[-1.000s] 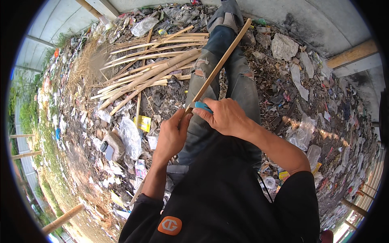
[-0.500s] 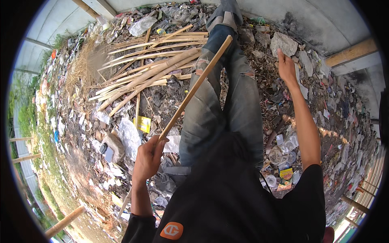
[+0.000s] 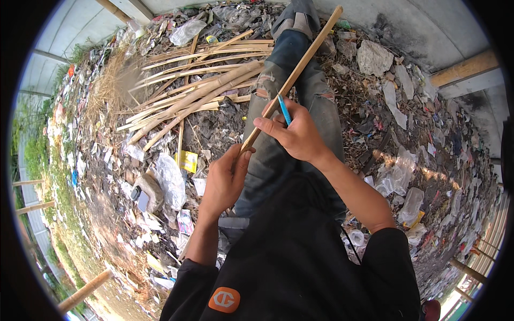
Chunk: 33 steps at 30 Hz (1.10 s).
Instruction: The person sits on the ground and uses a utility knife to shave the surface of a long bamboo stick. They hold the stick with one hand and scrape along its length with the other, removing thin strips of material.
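My left hand (image 3: pixel 225 179) is closed round the lower end of a long bamboo strip (image 3: pixel 308 56). The strip slants up and away to the right across my legs. My right hand (image 3: pixel 293 132) is closed over the strip farther along, with the thumb pressed on it. A slim blue tool (image 3: pixel 284 110) juts from the right hand's fingers against the strip. I cannot tell its exact kind, since the fingers hide part of it. Several split bamboo strips (image 3: pixel 184 69) lie in a loose pile beyond my hands on the left, with thicker bamboo pieces (image 3: pixel 206 95) among them.
My outstretched legs (image 3: pixel 310 101) lie over litter-covered ground. A yellow packet (image 3: pixel 188 161) and clear plastic (image 3: pixel 170 181) lie to the left, near a stone (image 3: pixel 150 193). A pale rock (image 3: pixel 374 58) sits at the far right by a grey wall (image 3: pixel 407 24).
My right hand has come in from the far right onto the strip, and a blue tool now shows in it. My left hand and the strip have shifted up and right.
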Motion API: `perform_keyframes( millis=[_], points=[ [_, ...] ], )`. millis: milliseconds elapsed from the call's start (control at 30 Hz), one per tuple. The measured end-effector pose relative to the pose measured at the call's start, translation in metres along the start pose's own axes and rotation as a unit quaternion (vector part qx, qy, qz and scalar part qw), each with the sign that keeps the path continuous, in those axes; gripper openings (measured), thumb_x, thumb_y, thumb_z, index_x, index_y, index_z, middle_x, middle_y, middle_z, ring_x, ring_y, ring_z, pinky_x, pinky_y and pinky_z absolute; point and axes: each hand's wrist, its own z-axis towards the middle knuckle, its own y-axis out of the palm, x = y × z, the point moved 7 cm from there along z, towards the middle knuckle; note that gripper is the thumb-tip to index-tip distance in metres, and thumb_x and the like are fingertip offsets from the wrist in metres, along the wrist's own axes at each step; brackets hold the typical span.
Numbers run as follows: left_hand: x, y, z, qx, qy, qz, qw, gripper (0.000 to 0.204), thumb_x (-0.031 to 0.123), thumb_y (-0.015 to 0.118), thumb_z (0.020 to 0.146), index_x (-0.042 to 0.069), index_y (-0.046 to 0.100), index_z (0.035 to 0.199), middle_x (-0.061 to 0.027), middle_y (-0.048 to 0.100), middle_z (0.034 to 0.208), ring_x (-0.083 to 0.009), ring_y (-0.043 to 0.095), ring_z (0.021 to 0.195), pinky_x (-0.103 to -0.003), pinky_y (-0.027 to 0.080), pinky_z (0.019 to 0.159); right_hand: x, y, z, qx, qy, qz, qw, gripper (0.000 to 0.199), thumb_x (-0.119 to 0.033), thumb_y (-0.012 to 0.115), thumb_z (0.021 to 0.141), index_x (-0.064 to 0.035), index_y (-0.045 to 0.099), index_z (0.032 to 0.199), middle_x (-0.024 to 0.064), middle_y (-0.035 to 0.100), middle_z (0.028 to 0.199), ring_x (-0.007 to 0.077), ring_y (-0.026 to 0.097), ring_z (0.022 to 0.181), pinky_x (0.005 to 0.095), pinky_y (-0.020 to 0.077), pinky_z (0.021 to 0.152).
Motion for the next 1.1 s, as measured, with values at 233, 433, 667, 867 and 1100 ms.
perform_keyframes(
  millis=[233,433,667,867,1100],
  points=[
    [-0.007,0.013,0.015,0.014,-0.028,-0.072,0.997,0.036,0.034,0.057,0.110,0.004,0.073,0.121,-0.0034,0.059,0.064,-0.0113,0.059,0.060,-0.032,0.045,0.058,0.005,0.019,-0.009,-0.029,0.018,0.065,0.997,0.030,-0.031,0.070,0.103,-0.0017,0.068,0.095,-0.0007,0.059,0.071,0.0102,0.052,0.066,0.0321,0.0436,0.063],
    [-0.009,0.008,0.021,0.078,-0.013,0.020,0.997,0.035,0.037,0.065,0.106,0.005,0.078,0.116,-0.0074,0.060,0.060,-0.0143,0.058,0.054,-0.033,0.045,0.056,0.001,0.007,-0.013,-0.035,-0.055,-0.115,0.991,0.041,-0.041,0.063,0.105,-0.0008,0.069,0.097,0.0076,0.064,0.068,0.0194,0.061,0.063,0.0364,0.0484,0.061],
    [0.002,0.000,0.018,0.160,0.043,0.138,0.976,0.025,0.031,0.071,0.101,0.009,0.079,0.109,-0.0170,0.071,0.072,-0.0330,0.072,0.062,-0.041,0.051,0.058,-0.007,0.018,-0.032,-0.048,-0.025,-0.377,0.925,0.053,-0.052,0.054,0.107,-0.0017,0.071,0.101,0.0187,0.067,0.066,0.0432,0.070,0.068,0.0503,0.0531,0.059],
    [-0.001,-0.007,-0.002,0.193,0.047,0.224,0.954,0.022,0.030,0.074,0.099,0.010,0.078,0.105,-0.0176,0.072,0.074,-0.0365,0.071,0.064,-0.043,0.051,0.056,0.002,-0.029,-0.007,0.016,-0.002,-0.357,0.934,0.058,-0.054,0.049,0.109,-0.0010,0.069,0.094,0.0241,0.067,0.066,0.0462,0.070,0.067,0.0547,0.0548,0.062],
    [-0.001,0.002,-0.004,0.212,0.063,0.201,0.954,0.020,0.031,0.074,0.098,0.012,0.077,0.105,-0.0164,0.071,0.070,-0.0360,0.070,0.061,-0.044,0.051,0.055,0.001,0.020,-0.036,-0.088,-0.026,-0.375,0.923,0.059,-0.054,0.052,0.107,0.0002,0.067,0.089,0.0269,0.067,0.066,0.0488,0.069,0.067,0.0568,0.0551,0.061]
  ],
)
